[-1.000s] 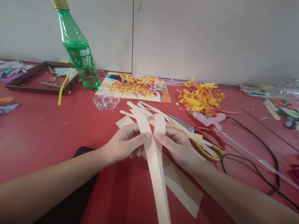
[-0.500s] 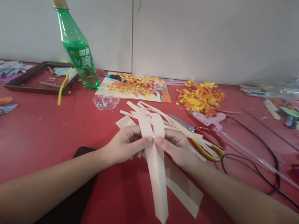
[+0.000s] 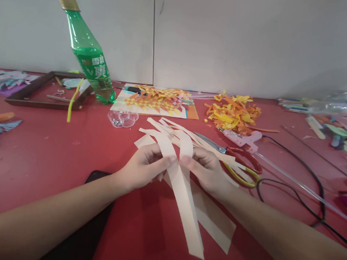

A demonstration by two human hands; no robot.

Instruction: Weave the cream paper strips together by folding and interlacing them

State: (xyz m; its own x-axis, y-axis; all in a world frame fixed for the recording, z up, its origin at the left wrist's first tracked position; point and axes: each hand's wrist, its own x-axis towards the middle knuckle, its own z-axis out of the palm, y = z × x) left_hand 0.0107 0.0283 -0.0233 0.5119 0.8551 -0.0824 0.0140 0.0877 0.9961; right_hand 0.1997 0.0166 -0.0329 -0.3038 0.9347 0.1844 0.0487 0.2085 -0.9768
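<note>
My left hand (image 3: 144,168) and my right hand (image 3: 205,171) meet over the red table (image 3: 48,152), both pinched on pale peach paper strips (image 3: 183,191). The left thumb presses one long strip that runs down toward me. The right thumb and fingers grip a second strip beside it; the two cross near my fingertips. Several more peach strips (image 3: 164,130) lie fanned out just beyond my hands. Red-handled scissors (image 3: 234,159) rest right of my right hand.
A tilted green plastic bottle (image 3: 90,57) stands at the back left beside a brown frame (image 3: 35,93). A woven orange-yellow paper mat (image 3: 156,100), a scrap pile (image 3: 233,112), a pink glue gun (image 3: 243,137) with black cable (image 3: 307,184) and a clear dish (image 3: 122,119) lie around.
The long strip's lower end has swung: first running off the bottom edge, then drawn up short, now angled slightly rightward. Both hands stay nearly in place.
</note>
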